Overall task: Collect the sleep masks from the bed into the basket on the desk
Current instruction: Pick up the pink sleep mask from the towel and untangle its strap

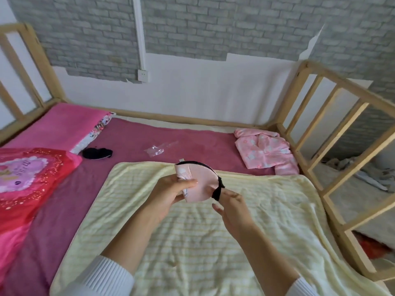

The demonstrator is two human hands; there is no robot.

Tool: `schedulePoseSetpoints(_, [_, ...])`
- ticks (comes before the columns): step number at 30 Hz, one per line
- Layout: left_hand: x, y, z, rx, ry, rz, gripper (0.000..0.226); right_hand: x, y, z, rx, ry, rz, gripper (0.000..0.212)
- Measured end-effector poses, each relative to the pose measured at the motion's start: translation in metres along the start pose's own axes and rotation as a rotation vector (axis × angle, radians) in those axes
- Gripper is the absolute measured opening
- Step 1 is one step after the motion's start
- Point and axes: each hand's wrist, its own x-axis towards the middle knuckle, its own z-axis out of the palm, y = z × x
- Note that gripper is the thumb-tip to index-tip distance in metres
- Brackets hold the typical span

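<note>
Both hands hold a pink sleep mask (199, 182) above the yellow blanket (192, 231): left hand (173, 192) grips its body, right hand (232, 207) pinches the black strap. A black mask (97, 153) lies on the magenta sheet (149, 135), inside a wooden bed frame (333, 133) against a brick-papered wall (192, 24).

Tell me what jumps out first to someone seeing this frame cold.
Dead centre, both hands hold up a pink sleep mask with a black strap over the pale yellow blanket: left hand gripping the mask, right hand at its strap. Behind, a black sleep mask lies on the magenta sheet beside the pink pillow, with folded pink pyjamas at the far right.
</note>
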Motion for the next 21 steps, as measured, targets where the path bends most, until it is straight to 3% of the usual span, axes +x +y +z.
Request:
schedulePoseSetpoints(4, [-0.027,-0.013,-0.028,0.009,0.198,0.020,0.031,0.010,0.009,0.028,0.165,-0.110,0.180,0.013])
schedulePoseSetpoints(7, [-0.055,-0.033,-0.046,0.065,0.388,0.028,0.020,0.011,0.019,0.062,0.236,-0.198,0.328,0.018])
schedulePoseSetpoints(9, [-0.072,-0.045,-0.052,0.156,0.454,0.087,0.013,0.007,0.028,0.089,0.234,-0.277,0.407,0.022])
schedulePoseSetpoints(12, [-0.092,-0.055,-0.057,0.297,0.547,0.227,0.004,-0.008,0.041,0.127,0.188,-0.396,0.492,0.010])
schedulePoseSetpoints(15, [-0.113,-0.059,-0.071,0.409,0.621,0.318,0.010,-0.023,0.053,0.155,0.119,-0.488,0.532,0.014])
schedulePoseSetpoints(21, [-0.174,-0.084,-0.135,0.502,0.921,0.165,0.011,-0.024,0.063,0.188,-0.001,-0.607,0.557,0.007])
